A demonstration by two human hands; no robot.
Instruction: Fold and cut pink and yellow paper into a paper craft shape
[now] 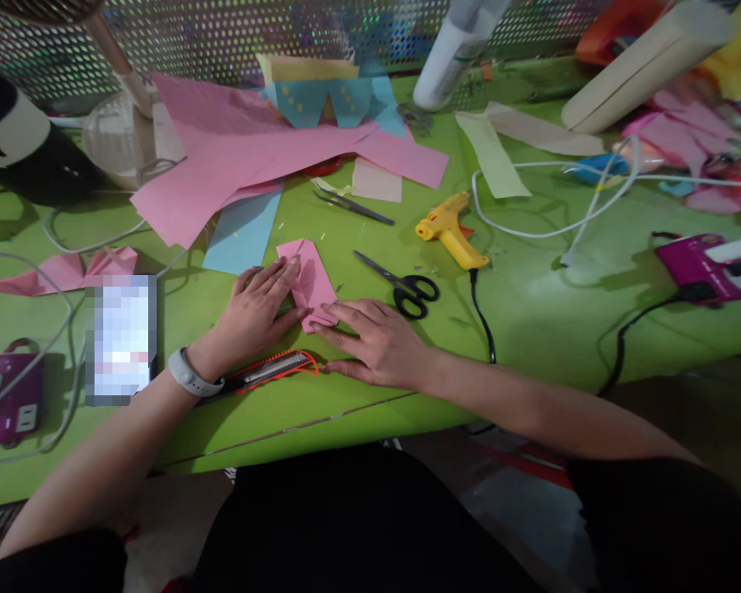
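Note:
A small folded piece of pink paper (314,278) lies flat on the green table (549,313). Against its left side rests my left hand (263,303), fingers stretched out over the paper's edge. My right hand (376,342) presses the lower right corner with its fingertips, the fingers extended and apart. Just below the hands is an orange and black utility knife (277,368), close to my right thumb. Black-handled scissors (401,284) lie to the right of the paper. Tweezers (355,203) sit above it.
A yellow glue gun (450,231) with a black cord lies to the right. Large pink sheets (240,165) and blue paper (244,231) spread at the back. At left are a phone (123,338) and a purple power strip (12,395); another purple power strip (697,263) is at right.

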